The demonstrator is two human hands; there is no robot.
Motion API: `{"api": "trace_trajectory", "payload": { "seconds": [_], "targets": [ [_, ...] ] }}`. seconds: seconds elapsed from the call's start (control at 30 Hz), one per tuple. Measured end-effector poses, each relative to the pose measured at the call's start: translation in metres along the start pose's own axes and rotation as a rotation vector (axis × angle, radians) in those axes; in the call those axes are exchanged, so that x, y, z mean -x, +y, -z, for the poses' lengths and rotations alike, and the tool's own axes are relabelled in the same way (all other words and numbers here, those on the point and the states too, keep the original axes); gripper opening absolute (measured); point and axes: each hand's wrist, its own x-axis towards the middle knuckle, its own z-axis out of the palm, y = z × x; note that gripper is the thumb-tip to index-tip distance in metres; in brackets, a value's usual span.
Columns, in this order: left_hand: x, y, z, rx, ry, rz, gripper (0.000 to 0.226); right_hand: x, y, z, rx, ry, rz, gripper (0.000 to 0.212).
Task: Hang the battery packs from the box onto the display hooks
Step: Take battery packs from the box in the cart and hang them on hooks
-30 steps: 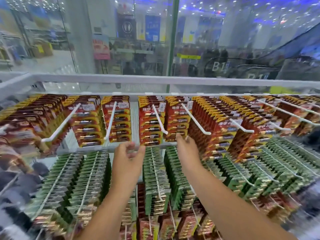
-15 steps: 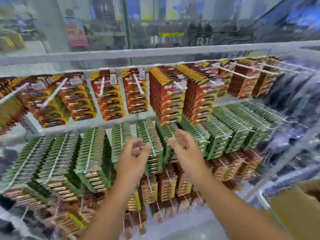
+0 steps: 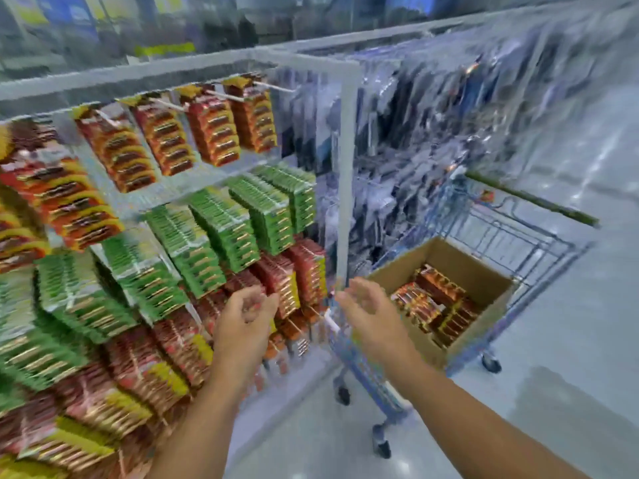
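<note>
— Battery packs lie in the cardboard box, and that box sits in the blue trolley, right of the display rack. Plenty left in there?

— Yes, the box looks well stocked. The hooks on the rack already carry thick rows of red and green packs, so much is hung, but more remains.

— And the hands?

— Left hand hangs in front of the rack's lower rows, fingers loosely curled, holding nothing. Right hand is open and empty, near the box's near corner, not touching it. They are apart.

— What differs from half a second ago?

— Then both hands were up at the green rows. Now the view has swung right, bringing the box into sight; I judge another pack is next.
</note>
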Motion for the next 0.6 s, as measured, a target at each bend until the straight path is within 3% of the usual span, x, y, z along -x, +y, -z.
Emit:
{"api": "trace_trajectory", "payload": {
  "seconds": [0.17,0.33,0.6],
  "targets": [
    [-0.004,0.007,-0.111,-0.009,-0.16,0.006,0.01,-0.028,0.037,0.101,0.052,0.108,-0.081,0.023],
    [-0.044,-0.007,-0.202,-0.022,-0.255,0.04,0.01,-0.073,0.073,0.153,0.105,0.2,-0.188,0.032],
    [-0.105,-0.031,-0.323,-0.099,-0.453,0.122,0.021,-0.148,0.12,0.21,0.396,0.105,-0.237,0.031]
  ]
}}
